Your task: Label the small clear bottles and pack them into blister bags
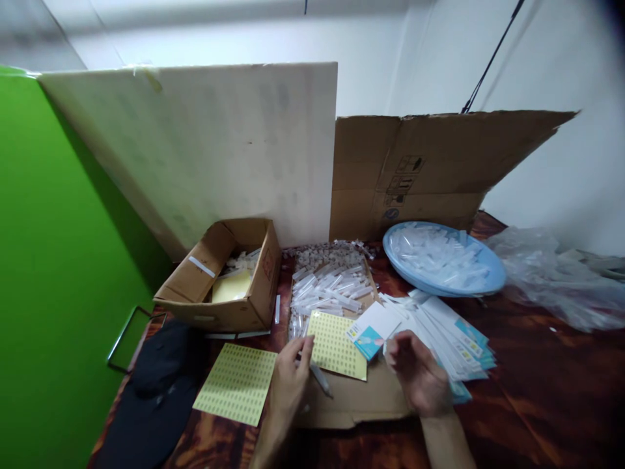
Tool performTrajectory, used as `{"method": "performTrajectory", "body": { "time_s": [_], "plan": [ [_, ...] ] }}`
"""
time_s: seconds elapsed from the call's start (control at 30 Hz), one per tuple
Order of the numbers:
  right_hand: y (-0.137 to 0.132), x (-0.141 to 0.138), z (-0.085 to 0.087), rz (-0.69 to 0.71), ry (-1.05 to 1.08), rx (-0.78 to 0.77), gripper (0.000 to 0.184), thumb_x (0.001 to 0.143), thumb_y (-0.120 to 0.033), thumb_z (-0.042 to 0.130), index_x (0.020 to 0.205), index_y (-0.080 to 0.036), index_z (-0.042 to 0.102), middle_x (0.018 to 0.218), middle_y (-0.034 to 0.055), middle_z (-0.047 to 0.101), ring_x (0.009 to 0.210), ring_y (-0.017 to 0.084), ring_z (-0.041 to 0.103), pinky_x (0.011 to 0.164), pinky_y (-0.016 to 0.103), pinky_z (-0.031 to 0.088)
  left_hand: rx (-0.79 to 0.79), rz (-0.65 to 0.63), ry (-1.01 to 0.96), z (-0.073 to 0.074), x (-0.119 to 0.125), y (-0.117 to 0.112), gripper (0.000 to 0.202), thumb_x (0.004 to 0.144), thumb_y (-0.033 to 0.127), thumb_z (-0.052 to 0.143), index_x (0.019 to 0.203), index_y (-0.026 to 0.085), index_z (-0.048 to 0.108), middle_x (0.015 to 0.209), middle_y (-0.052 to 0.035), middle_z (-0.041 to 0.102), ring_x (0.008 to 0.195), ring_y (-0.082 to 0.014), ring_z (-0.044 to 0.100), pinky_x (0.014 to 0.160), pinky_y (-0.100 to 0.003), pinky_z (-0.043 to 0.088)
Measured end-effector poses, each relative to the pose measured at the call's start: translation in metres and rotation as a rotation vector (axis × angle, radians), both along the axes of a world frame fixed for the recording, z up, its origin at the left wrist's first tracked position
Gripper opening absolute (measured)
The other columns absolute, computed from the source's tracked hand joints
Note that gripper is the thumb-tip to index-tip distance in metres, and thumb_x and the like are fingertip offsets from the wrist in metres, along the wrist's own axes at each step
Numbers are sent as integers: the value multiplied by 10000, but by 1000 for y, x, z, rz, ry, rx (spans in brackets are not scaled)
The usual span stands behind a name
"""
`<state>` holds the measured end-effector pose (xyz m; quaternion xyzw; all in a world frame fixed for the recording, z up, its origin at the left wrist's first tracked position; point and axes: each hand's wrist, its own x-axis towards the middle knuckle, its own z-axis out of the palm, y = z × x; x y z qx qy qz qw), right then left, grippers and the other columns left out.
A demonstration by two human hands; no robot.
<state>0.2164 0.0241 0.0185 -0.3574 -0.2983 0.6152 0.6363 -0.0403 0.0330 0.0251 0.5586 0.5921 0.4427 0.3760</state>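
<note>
Your two hands work above brown cardboard point(361, 398), a slim, cloudy plastic tube point(321, 380) aslant beside your left.
Your left hand point(291, 372) has thumb and fingertips together; whether they pinch the tube, you can't tell. Your right hand point(424, 379) is loosely curled, fingers apart, near a smooth white-and-teal card point(372, 333), which covers a corner of a glossy yellow sticker sheet point(334, 348); the sheet's tiny print is unreadable. Farther out lie fanned packets point(452, 342), heaped clear tubes point(327, 290) and a round blue basin point(497, 276); on your left, an open carton point(219, 314), its contents partly hidden, and a black cap point(146, 404), cut off below.
</note>
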Motion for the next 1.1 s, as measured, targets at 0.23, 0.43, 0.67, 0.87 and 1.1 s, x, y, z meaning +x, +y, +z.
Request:
{"method": "performTrajectory", "body": {
  "time_s": [0.23, 0.43, 0.67, 0.87, 1.1],
  "plan": [
    [30, -8, -20, 168, -1142, 337, 174, 856, -363, 689, 1001, -329, 779, 1187, 44, 719, 1192, 336, 541, 1096, 550, 284, 0, 43, 708, -23, 15, 34, 463, 752, 446, 737, 1080, 135, 642, 1136, -167, 629, 1098, -375, 538, 926, -488, 388],
    [68, 27, -28, -22, -1670, 315, 255, 941, -257, 500, 871, -225, 743, 909, 107, 749, 933, 310, 616, 922, 475, 363, 59, 66, 144, -26, 3, 49, 195, 804, 376, 657, 827, 182, 646, 915, -85, 680, 956, -294, 626, 857, -406, 466],
    [125, -11, -25, 76, -1600, 363, 111, 856, -188, 606, 889, -221, 707, 982, 86, 726, 1002, 275, 606, 932, 384, 372, 54, 216, -245, -13, -32, 40, 416, 826, 538, 663, 994, 157, 647, 957, -93, 754, 894, -259, 712, 768, -328, 561],
    [137, -28, -35, 55, -1332, 347, 68, 713, -177, 712, 724, -208, 652, 835, 67, 686, 903, 277, 600, 903, 406, 399, -8, 320, -330, -5, -52, 23, 472, 753, 541, 751, 999, 142, 689, 1003, -126, 776, 934, -292, 732, 799, -357, 579],
    [93, -19, -11, -70, -767, 215, 304, 835, -446, 676, 1014, -204, 629, 915, 49, 682, 829, 230, 623, 751, 335, 498, -64, 285, -423, -5, -40, 12, 473, 736, 539, 769, 981, 141, 701, 802, -84, 775, 655, -239, 722, 638, -333, 586]
  ]
}}
